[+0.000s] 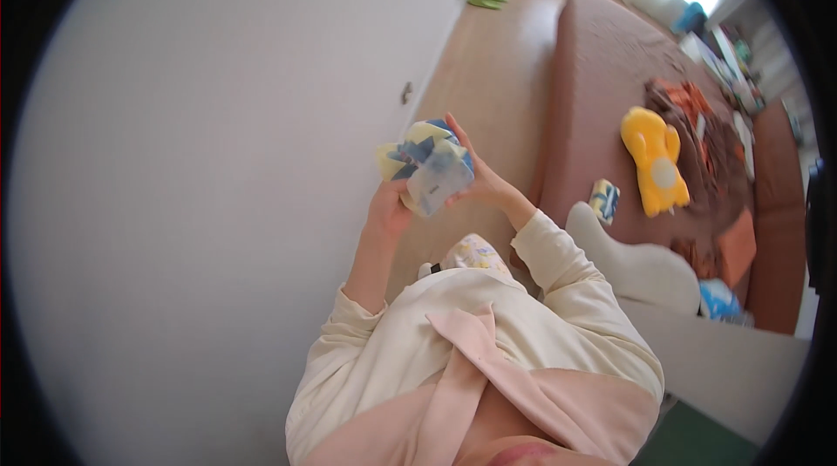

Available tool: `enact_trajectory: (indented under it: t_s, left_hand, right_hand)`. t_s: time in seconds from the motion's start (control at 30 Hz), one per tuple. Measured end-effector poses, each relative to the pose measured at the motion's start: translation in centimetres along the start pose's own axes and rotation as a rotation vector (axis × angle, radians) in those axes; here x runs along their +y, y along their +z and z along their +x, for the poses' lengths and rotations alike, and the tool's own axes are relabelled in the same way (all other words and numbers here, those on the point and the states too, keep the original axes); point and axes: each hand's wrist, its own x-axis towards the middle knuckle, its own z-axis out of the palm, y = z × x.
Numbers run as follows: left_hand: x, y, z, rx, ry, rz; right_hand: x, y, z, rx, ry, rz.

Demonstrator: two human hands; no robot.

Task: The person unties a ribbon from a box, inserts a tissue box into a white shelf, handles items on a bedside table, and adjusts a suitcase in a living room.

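Between my two hands I hold a soft plastic package (437, 162), patterned in blue, pale yellow and white, with a translucent whitish part facing me. My left hand (390, 204) grips its lower left edge. Around its right side lies my right hand (480, 175), the fingers stretched along the edge. The package looks crumpled or folded; whether it is opened cannot be told. A similar blue, yellow and white package (605, 201) lies on the brown bed (595, 93) at the right, near a yellow plush toy (654, 162).
A large white wall or door surface (196, 172) fills the left. Dark brown and orange cloth (696, 119) lies on the bed. A grey-white curved panel (634, 270) stands near my right elbow. Green slippers (487, 0) are on the wooden floor (480, 67) ahead.
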Motion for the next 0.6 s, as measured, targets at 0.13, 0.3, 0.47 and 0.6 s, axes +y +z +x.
enact_trajectory:
  t_s: [0.13, 0.3, 0.47, 0.6]
  left_hand:
    - [0.1, 3.7, 14.1, -0.076, 0.047, 0.227]
    - [-2.2, 8.2, 29.9, -0.094, 0.353, 0.94]
    - [-0.7, 15.8, 46.3, -0.249, 0.459, 1.184]
    - [1.0, 22.7, 56.1, -0.233, 0.113, 1.114]
  right_hand:
    - [1.9, -10.4, 4.3, 0.346, -0.056, -0.053]
    - [6.4, -23.2, 7.5, 0.661, -0.077, -0.102]
    - [5.9, -37.5, 15.0, 0.801, 0.052, -0.219]
    - [5.5, -48.8, 19.5, 0.806, 0.171, -0.64]
